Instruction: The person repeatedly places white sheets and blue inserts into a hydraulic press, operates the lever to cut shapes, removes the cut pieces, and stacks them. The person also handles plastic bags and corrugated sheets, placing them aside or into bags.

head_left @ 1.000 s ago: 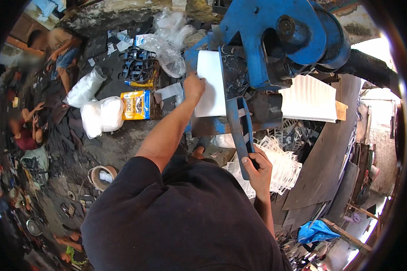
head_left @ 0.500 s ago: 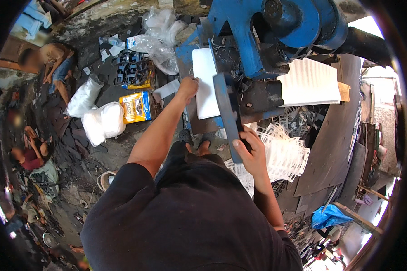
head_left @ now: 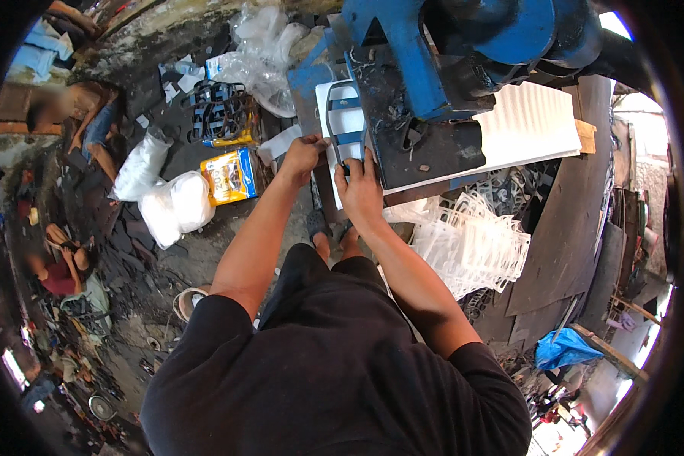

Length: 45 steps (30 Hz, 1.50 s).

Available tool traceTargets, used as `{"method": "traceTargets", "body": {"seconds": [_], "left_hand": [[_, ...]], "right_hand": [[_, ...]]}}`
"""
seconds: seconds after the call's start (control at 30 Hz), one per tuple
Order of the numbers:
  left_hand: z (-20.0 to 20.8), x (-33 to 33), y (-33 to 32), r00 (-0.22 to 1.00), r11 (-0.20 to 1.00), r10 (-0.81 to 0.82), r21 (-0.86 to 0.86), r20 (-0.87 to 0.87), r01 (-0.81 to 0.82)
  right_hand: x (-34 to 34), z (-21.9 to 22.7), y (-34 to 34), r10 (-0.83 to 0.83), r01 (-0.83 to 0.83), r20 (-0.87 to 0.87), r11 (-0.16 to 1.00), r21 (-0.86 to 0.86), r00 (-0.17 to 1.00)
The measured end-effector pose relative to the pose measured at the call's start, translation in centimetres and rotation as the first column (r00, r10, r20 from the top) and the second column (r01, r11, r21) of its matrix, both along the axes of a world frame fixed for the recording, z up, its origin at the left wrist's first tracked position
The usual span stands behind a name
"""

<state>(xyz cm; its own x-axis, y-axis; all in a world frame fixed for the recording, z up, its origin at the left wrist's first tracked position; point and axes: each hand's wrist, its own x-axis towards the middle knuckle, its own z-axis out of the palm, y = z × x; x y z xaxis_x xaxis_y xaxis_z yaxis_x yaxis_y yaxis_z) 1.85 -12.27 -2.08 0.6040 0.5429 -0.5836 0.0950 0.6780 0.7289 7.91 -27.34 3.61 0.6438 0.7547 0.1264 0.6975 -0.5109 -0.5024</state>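
Observation:
A white foam sheet (head_left: pixel 351 120) lies on the bed of a blue press machine (head_left: pixel 433 53), partly under its dark flat plate (head_left: pixel 429 148). On the sheet rests a dark sandal-shaped cutting frame (head_left: pixel 334 125) with blue showing inside it. My left hand (head_left: pixel 302 156) grips the sheet's left edge next to the frame. My right hand (head_left: pixel 362 190) pinches the frame's near end, just left of the dark plate. My bare feet (head_left: pixel 330 228) show below the hands.
A ribbed white sheet (head_left: pixel 536 121) lies right of the press, above a pile of white cut-out frames (head_left: pixel 479 243). To the left are a yellow packet (head_left: pixel 232 175), white bags (head_left: pixel 171 205), black cut pieces (head_left: pixel 219 110) and clear plastic bags (head_left: pixel 266 53). Other people (head_left: pixel 57 262) sit far left.
My right hand let go of the long dark handle and came up to the frame on the sheet. The left hand stayed at the sheet's edge. The view shifted closer to the press.

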Motion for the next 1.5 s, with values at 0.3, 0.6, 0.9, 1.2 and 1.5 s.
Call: {"method": "traceTargets", "body": {"seconds": [0.3, 0.6, 0.9, 1.2, 1.5], "left_hand": [[1.1, -0.3, -0.1, 0.999, 0.998, 0.016, -0.053, 0.029, -0.014], [-0.8, 0.5, 0.1, 0.999, 1.000, 0.006, 0.013, -0.052, -0.006], [2.1, -0.3, 0.1, 0.998, 1.000, -0.022, 0.009, -0.052, 0.023], [1.7, 2.3, 0.1, 0.995, 0.996, -0.081, 0.029, -0.055, 0.082], [-1.7, 5.6, -1.1, 0.978, 0.944, -0.207, 0.270, 0.029, 0.192]], "right_hand": [[0.2, -0.5, 0.1, 0.001, -0.002, 0.069, 1.000, 0.003, 0.998], [-0.9, 2.3, -2.3, 0.077, -0.081, 0.030, 0.987, 0.139, 0.997], [13.9, -4.1, -12.9, -0.293, 0.903, -0.894, 0.367, 0.222, 0.339], [27.5, -7.2, -11.4, -0.080, 0.972, -0.975, 0.131, 0.196, 0.208], [31.9, -6.3, -12.2, -0.311, 0.978, -0.935, 0.170, 0.119, 0.168]]}}
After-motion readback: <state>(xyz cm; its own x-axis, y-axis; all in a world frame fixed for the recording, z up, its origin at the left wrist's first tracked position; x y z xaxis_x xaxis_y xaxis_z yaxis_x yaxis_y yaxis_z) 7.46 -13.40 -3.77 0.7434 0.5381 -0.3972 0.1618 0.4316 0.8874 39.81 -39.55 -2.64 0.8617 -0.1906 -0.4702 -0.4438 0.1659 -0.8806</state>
